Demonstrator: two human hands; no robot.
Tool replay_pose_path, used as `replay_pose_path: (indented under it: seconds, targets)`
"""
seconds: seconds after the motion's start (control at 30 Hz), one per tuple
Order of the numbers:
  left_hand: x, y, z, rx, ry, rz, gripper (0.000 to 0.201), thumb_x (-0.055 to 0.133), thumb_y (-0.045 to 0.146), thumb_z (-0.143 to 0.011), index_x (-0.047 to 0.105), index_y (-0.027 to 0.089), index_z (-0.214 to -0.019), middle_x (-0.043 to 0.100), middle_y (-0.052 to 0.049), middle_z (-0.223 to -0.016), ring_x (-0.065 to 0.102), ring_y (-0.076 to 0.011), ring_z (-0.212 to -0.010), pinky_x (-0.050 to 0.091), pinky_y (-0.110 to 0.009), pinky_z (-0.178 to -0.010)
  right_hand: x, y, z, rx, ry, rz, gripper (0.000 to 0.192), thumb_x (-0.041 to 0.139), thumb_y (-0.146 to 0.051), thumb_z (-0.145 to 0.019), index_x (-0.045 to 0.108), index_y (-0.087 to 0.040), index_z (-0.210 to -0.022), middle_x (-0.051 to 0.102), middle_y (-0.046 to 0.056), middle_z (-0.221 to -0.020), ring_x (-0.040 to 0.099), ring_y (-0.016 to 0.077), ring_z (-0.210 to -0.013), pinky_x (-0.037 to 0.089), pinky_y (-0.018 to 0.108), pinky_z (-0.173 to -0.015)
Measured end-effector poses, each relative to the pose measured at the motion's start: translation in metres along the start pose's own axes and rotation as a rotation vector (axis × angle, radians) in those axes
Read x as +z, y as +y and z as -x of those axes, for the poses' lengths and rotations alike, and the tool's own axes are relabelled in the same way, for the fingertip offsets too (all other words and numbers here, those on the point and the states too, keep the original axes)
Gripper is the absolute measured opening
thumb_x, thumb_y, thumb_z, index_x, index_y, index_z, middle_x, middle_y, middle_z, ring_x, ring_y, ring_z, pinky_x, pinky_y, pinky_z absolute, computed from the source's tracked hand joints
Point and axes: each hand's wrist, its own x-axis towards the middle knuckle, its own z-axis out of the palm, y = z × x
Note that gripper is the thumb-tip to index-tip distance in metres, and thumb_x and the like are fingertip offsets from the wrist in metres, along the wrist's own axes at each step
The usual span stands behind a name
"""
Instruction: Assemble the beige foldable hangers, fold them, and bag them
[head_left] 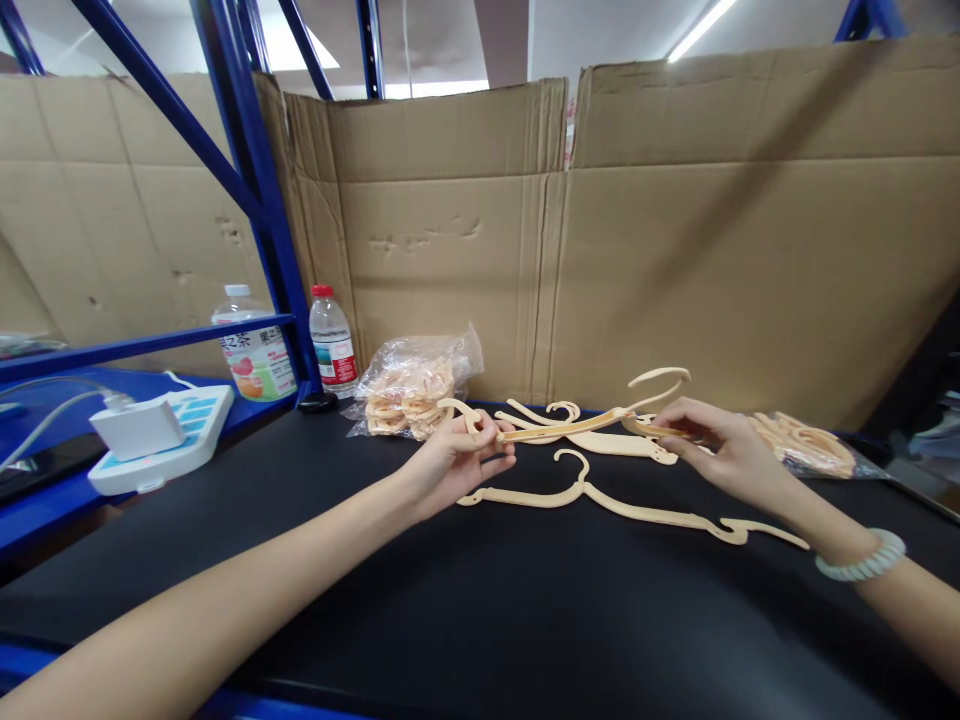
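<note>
My left hand (461, 458) and my right hand (716, 440) hold the two ends of a thin beige plastic hanger piece (577, 425) just above the black tabletop (420, 590). The left fingers pinch its curved left end; the right fingers pinch the end near the upturned hook. Below it, a whole beige hanger (600, 497) lies flat on the tabletop. Further beige hanger pieces (600, 443) lie behind the held one.
A clear bag of beige parts (411, 388) sits at the back left, another bag of parts (806, 447) at the right. Two water bottles (332, 342) stand by a blue rack post (259, 190). A white power strip (161, 435) rests left. A cardboard wall (660, 240) stands behind.
</note>
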Motion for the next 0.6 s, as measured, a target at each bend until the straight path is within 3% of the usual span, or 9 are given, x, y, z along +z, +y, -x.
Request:
replay_pose_path:
  seconds: [0.37,0.6]
  targets:
    - [-0.003,-0.004,-0.004,0.014,0.121,-0.008,0.019,0.063,0.001,-0.076,0.052,0.012,-0.065,0.065,-0.006,-0.082,0.065,-0.0127,-0.069,0.057,-0.028,-0.072,-0.005,-0.012,-0.002,-0.061,0.026,0.023,0.011,0.056,-0.03,-0.087,0.061,-0.021,-0.089,0.066,0.006,-0.086,0.063,0.0193,-0.077,0.052,0.03,-0.066]
    - [0.001,-0.008,-0.003,0.021,0.273,-0.09,0.024,0.056,-0.006,-0.076,0.049,0.012,-0.061,0.065,-0.004,-0.077,0.065,-0.0108,-0.061,0.058,-0.026,-0.067,-0.003,-0.011,0.0,-0.088,0.018,0.055,0.008,0.055,-0.026,-0.087,0.06,-0.021,-0.09,0.065,0.005,-0.086,0.062,0.0186,-0.075,0.05,0.029,-0.064]
